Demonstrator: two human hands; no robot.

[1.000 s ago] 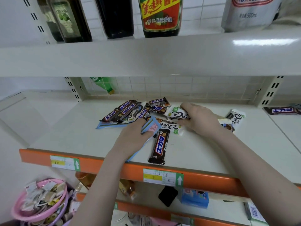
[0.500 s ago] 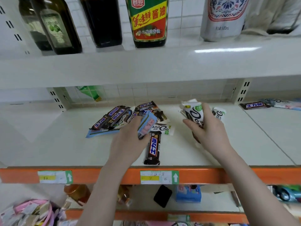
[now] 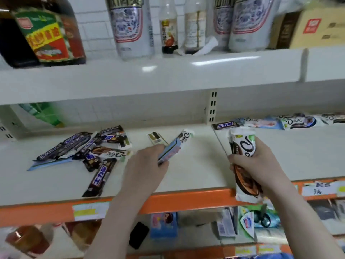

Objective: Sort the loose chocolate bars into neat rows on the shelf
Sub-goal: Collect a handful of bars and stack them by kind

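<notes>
Above the shelf (image 3: 186, 176), the left hand (image 3: 143, 171) grips a blue Dove bar (image 3: 172, 150). Right hand (image 3: 261, 165) clasps white Dove bars (image 3: 242, 146); a loose pile (image 3: 89, 150) lies far left.

A shop: tiered shelf (image 3: 186, 176) with orange price-tag rail (image 3: 186, 200), sauce bottles (image 3: 130, 27) at 12 o'clock.

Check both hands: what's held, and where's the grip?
Left hand holds a blue-pink Dove bar, grip at its lower end. Right hand holds a stack of white Dove bars, grip around the middle.
</notes>
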